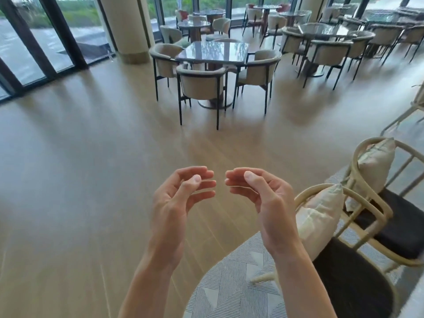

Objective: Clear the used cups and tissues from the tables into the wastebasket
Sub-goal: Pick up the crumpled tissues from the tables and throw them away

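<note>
My left hand and my right hand are raised side by side in front of me over the wooden floor, fingertips almost meeting. The fingers of both are loosely curled and hold nothing. Ahead stands a square glossy table with beige armchairs round it; its top shows only reflections. No cup, tissue or wastebasket is in view.
More dark-topped tables with beige chairs fill the back right. Two cane chairs with cushions stand close at my right on a patterned rug. A round pillar and glass doors lie at the left. Open wooden floor stretches ahead.
</note>
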The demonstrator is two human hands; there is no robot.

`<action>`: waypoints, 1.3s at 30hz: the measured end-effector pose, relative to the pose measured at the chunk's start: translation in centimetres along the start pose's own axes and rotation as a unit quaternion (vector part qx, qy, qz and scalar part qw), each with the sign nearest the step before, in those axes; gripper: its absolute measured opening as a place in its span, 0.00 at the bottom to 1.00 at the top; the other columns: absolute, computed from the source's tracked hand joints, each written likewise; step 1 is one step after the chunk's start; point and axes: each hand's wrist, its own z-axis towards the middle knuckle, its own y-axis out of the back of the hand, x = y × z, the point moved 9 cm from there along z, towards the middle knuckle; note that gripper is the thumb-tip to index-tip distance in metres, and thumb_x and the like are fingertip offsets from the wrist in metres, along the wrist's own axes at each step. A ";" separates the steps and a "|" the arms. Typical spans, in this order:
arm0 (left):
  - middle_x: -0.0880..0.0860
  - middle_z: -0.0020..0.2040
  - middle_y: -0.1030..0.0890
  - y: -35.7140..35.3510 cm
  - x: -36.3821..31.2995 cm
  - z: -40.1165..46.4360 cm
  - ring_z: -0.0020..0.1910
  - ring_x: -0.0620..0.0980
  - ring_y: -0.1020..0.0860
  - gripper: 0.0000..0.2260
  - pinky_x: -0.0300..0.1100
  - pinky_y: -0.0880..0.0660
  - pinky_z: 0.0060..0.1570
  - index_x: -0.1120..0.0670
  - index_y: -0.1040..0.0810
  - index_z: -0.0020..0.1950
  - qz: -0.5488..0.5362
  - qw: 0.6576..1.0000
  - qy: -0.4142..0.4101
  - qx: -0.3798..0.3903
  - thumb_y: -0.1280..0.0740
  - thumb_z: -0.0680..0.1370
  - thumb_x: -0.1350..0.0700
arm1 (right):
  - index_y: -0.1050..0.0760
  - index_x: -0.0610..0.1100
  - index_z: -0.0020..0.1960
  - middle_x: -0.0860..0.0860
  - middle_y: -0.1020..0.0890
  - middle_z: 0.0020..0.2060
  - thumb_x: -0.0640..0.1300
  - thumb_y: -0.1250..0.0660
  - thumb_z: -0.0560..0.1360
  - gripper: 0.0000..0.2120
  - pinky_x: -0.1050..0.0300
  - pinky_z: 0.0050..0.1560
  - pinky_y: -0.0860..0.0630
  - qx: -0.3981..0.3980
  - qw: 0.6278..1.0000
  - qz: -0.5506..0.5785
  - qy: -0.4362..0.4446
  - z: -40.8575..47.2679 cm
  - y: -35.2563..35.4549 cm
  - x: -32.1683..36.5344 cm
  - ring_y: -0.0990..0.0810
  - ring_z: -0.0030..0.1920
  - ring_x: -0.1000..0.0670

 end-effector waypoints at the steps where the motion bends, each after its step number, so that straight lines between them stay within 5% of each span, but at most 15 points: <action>1: 0.59 0.52 0.14 0.0 0.4 1.5 0.53 0.61 0.16 0.09 0.48 0.19 0.52 0.60 0.18 0.55 -0.001 1.000 0.004 -0.002 0.34 0.78 0.59 | 0.16 0.37 0.48 0.41 0.12 0.45 0.33 0.39 0.82 0.13 0.48 0.53 0.18 -0.002 1.000 -0.005 -0.004 1.5 -0.1 -0.6 0.14 0.49 0.40; 8: 0.58 0.51 0.14 0.4 2.9 15.8 0.52 0.58 0.16 0.11 0.48 0.20 0.53 0.58 0.17 0.53 -0.006 1.000 0.004 0.006 0.35 0.76 0.55 | 0.16 0.36 0.48 0.41 0.13 0.45 0.33 0.39 0.81 0.13 0.49 0.51 0.19 -0.050 0.998 -0.036 0.014 14.2 -1.2 -3.5 0.14 0.48 0.40; 19: 0.59 0.49 0.14 -8.3 2.5 39.6 0.51 0.58 0.15 0.10 0.50 0.20 0.53 0.58 0.17 0.51 -0.025 0.987 0.015 0.161 0.35 0.77 0.56 | 0.17 0.35 0.48 0.43 0.12 0.43 0.32 0.37 0.81 0.10 0.50 0.51 0.16 -0.175 0.973 -0.122 0.083 33.6 -2.0 -0.5 0.14 0.47 0.41; 27: 0.58 0.48 0.14 -15.8 7.6 51.3 0.51 0.58 0.15 0.10 0.51 0.20 0.54 0.59 0.17 0.50 -0.035 0.975 0.056 0.213 0.35 0.76 0.56 | 0.17 0.35 0.49 0.43 0.12 0.43 0.32 0.37 0.81 0.10 0.50 0.51 0.16 -0.252 0.956 -0.119 0.090 44.7 3.4 -1.9 0.13 0.46 0.41; 39: 0.58 0.47 0.15 -33.8 10.3 71.7 0.49 0.57 0.16 0.09 0.47 0.19 0.52 0.59 0.17 0.48 -0.025 0.966 0.001 0.256 0.36 0.76 0.57 | 0.17 0.35 0.48 0.43 0.12 0.42 0.32 0.39 0.81 0.11 0.51 0.49 0.17 -0.291 0.942 -0.068 0.151 68.6 15.1 2.7 0.13 0.45 0.41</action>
